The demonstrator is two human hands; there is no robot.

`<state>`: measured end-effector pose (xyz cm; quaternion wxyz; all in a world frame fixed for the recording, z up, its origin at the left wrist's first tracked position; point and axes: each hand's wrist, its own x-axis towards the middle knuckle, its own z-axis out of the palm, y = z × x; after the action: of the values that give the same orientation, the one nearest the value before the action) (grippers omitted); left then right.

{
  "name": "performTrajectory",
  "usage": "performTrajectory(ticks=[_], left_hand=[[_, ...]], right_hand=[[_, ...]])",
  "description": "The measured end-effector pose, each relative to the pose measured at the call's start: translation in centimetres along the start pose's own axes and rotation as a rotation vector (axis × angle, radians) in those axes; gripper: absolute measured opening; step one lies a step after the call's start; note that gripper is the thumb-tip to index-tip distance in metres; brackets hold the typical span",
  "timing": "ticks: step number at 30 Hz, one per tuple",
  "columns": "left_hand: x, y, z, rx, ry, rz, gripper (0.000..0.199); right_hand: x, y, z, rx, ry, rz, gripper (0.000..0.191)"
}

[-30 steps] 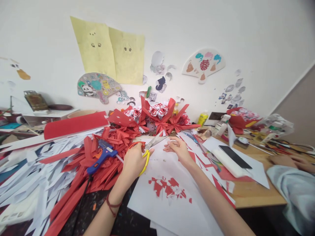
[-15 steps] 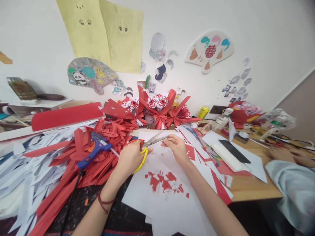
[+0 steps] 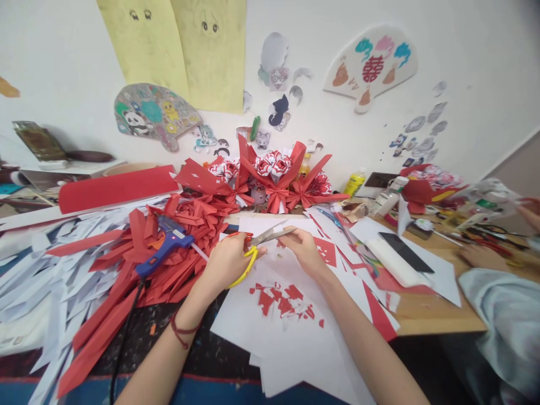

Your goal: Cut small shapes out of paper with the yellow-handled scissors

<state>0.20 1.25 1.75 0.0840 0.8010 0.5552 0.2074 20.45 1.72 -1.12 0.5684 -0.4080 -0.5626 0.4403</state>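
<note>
My left hand (image 3: 230, 260) grips the scissors (image 3: 248, 264) by their yellow and orange handles, with the blades angled up to the right. The blades are a little apart, and a small white piece shows between them. My right hand (image 3: 301, 250) is pinched near the blade tips; what its fingertips hold is too small to make out. Below both hands, red paper scraps (image 3: 284, 301) are scattered on white sheets (image 3: 291, 360).
Folded red strips (image 3: 185, 270) and white strips (image 3: 54, 281) are heaped at the left, with a blue glue gun (image 3: 164, 253) on top. Red paper bouquets (image 3: 276, 174) stand behind. A phone (image 3: 405, 250) and another person's sleeve (image 3: 498, 304) are at the right.
The view has shifted slightly. The scissors' blades now have a white piece between them, and my right fingers sit closer to the blades. The other person's hand has risen at the far right.
</note>
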Motion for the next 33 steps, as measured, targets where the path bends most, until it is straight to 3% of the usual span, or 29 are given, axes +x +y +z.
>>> performTrajectory(ticks=[19,33], left_hand=[[-0.11,0.24,-0.21,-0.010,-0.019,0.019,0.038],[-0.17,0.00,-0.02,-0.090,0.001,0.042,0.038]], right_hand=[[-0.14,-0.19,-0.63,-0.007,0.019,-0.030,0.028],[-0.15,-0.41,-0.43,-0.011,0.013,-0.057,0.021]])
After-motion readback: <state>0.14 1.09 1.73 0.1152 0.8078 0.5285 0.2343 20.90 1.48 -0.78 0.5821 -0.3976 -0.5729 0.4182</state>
